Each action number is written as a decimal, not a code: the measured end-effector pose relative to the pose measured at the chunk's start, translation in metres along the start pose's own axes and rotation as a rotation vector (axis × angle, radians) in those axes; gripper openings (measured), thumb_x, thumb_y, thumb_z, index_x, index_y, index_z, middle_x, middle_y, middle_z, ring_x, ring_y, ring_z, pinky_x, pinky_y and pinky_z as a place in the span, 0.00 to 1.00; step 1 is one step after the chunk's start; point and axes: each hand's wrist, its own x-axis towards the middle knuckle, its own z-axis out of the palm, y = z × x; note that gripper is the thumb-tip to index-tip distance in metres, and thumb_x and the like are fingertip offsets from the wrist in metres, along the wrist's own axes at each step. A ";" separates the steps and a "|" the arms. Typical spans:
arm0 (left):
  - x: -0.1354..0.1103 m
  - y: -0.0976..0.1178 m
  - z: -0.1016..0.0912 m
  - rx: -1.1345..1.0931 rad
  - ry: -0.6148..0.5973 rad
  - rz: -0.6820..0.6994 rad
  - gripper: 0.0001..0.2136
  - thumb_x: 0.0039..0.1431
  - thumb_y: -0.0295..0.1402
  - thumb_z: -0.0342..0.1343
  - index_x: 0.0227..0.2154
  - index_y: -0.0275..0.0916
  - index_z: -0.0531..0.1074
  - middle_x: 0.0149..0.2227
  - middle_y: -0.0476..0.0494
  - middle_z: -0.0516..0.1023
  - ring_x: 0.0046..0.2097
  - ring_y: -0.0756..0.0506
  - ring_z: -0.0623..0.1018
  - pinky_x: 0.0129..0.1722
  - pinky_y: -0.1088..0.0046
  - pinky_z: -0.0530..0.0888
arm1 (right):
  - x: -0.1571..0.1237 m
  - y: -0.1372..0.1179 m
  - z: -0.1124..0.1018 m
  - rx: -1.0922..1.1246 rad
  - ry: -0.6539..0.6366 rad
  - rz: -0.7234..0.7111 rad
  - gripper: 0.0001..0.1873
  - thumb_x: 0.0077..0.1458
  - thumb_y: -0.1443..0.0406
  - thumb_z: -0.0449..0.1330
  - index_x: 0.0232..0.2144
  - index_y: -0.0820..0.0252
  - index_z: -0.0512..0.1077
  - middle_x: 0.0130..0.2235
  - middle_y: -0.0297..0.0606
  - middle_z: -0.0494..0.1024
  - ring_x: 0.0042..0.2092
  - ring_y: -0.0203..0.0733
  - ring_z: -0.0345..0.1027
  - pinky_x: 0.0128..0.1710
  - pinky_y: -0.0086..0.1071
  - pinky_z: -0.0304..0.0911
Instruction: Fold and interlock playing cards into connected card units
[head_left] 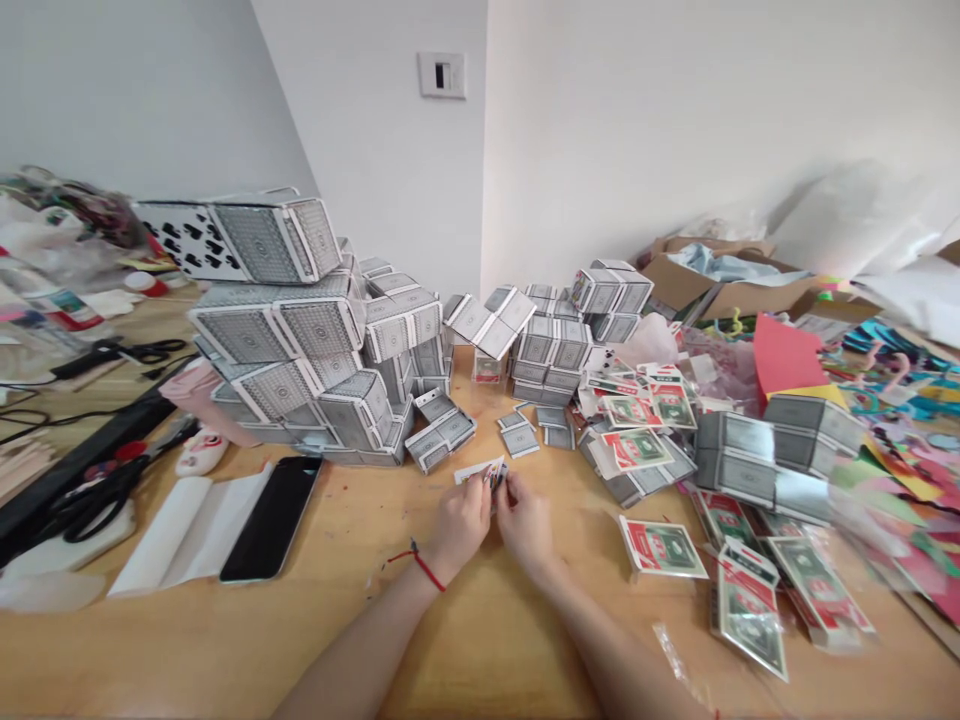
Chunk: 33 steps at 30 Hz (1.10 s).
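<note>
My left hand and my right hand meet at the middle of the wooden table. Both are closed on a few playing cards, held together between the fingertips. A red string bracelet circles my left wrist. Beyond the hands stands a big stack of cubes folded from grey-backed playing cards, with a smaller pile of card cubes to its right.
A black phone lies on white paper at the left, near black scissors. Red and green card boxes are scattered at the right, with coloured paper scraps and a cardboard box behind.
</note>
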 end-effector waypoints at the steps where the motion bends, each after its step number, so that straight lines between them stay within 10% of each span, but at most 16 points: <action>1: 0.000 0.000 -0.001 0.002 -0.005 0.002 0.09 0.55 0.34 0.45 0.34 0.38 0.69 0.26 0.38 0.73 0.29 0.45 0.72 0.28 0.72 0.62 | 0.000 0.000 0.000 -0.006 0.006 -0.002 0.14 0.51 0.58 0.49 0.25 0.59 0.69 0.19 0.36 0.71 0.21 0.37 0.62 0.21 0.27 0.55; 14: 0.005 -0.002 -0.006 -0.069 -0.047 -0.018 0.10 0.55 0.34 0.45 0.34 0.38 0.70 0.23 0.41 0.72 0.26 0.46 0.71 0.28 0.73 0.63 | 0.010 -0.005 -0.008 0.447 -0.128 0.098 0.17 0.48 0.55 0.54 0.34 0.62 0.68 0.25 0.37 0.73 0.27 0.39 0.67 0.28 0.31 0.64; 25: 0.004 -0.003 -0.006 0.085 -0.065 0.094 0.10 0.56 0.32 0.43 0.35 0.38 0.69 0.24 0.40 0.73 0.27 0.45 0.72 0.27 0.72 0.63 | 0.010 -0.001 -0.009 0.249 -0.012 0.074 0.16 0.49 0.55 0.53 0.22 0.62 0.66 0.21 0.36 0.71 0.22 0.36 0.64 0.23 0.27 0.60; 33: 0.005 -0.013 -0.003 0.271 0.121 0.091 0.11 0.57 0.31 0.40 0.26 0.37 0.66 0.20 0.43 0.71 0.22 0.49 0.70 0.22 0.75 0.59 | 0.016 -0.002 -0.011 0.433 -0.283 0.074 0.12 0.46 0.59 0.55 0.28 0.63 0.70 0.27 0.38 0.76 0.29 0.41 0.70 0.30 0.31 0.64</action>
